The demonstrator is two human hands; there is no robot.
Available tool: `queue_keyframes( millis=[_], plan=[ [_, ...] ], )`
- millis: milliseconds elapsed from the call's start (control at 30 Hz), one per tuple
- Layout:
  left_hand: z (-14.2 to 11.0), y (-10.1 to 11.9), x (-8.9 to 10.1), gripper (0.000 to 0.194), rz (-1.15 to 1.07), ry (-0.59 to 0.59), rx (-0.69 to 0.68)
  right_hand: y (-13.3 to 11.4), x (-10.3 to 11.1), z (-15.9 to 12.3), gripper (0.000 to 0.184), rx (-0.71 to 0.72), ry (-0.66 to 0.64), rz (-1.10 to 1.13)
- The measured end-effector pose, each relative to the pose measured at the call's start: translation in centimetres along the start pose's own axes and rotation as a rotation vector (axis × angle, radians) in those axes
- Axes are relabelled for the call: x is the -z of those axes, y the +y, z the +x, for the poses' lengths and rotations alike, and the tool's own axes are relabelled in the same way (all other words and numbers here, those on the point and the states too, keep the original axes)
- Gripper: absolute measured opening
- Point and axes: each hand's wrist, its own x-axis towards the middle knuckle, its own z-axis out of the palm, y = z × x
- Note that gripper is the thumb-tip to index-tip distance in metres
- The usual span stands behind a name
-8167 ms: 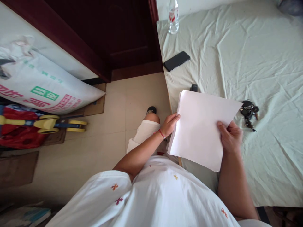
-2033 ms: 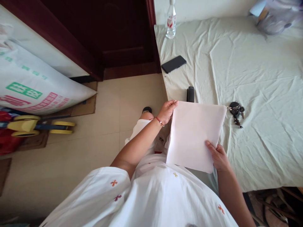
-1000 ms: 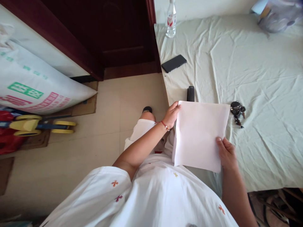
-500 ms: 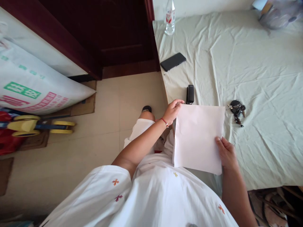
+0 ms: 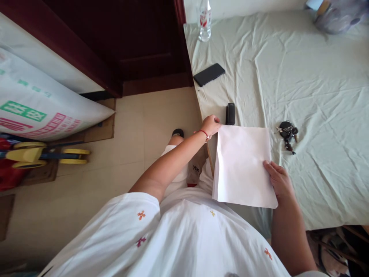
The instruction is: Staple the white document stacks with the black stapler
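Observation:
A stack of white paper [image 5: 245, 165] lies across the near edge of the cloth-covered table, its left side slightly fanned. My left hand [image 5: 211, 126], with a red bracelet at the wrist, pinches the paper's upper left corner. At the lower right side, my right hand [image 5: 281, 179] grips the stack with the thumb on top and the fingers partly hidden. Just beyond the top edge of the paper stands a black stapler [image 5: 230, 113], close to my left hand.
On the greenish tablecloth [image 5: 325, 96] lie a black phone [image 5: 209, 74] and a bunch of keys [image 5: 287, 134]. A clear bottle [image 5: 205, 23] stands at the far corner. A large white sack [image 5: 52, 104] and a yellow-wheeled toy [image 5: 25, 154] are on the left.
My left hand has curled its fingers more at the corner and moved slightly up. The top sheet has shifted and skewed, its lower right corner moving right. My right hand keeps its grip.

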Motion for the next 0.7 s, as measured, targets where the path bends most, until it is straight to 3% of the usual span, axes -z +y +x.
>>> queue_keyframes(
  millis=[333,533,700],
  plan=[
    [0.3,0.0,-0.5,0.02,0.065,-0.035,-0.07,-0.1,1.2,0.9,0.035,0.018,0.007,-0.031],
    [1.7,0.2,-1.4,0.021,0.114,-0.034,-0.173,0.2,1.4,1.4,0.045,0.052,0.037,-0.011],
    [1.4,0.8,-1.0,0.017,0.242,-0.051,-0.259,0.2,1.4,1.5,0.052,0.055,0.043,-0.008]
  ],
)
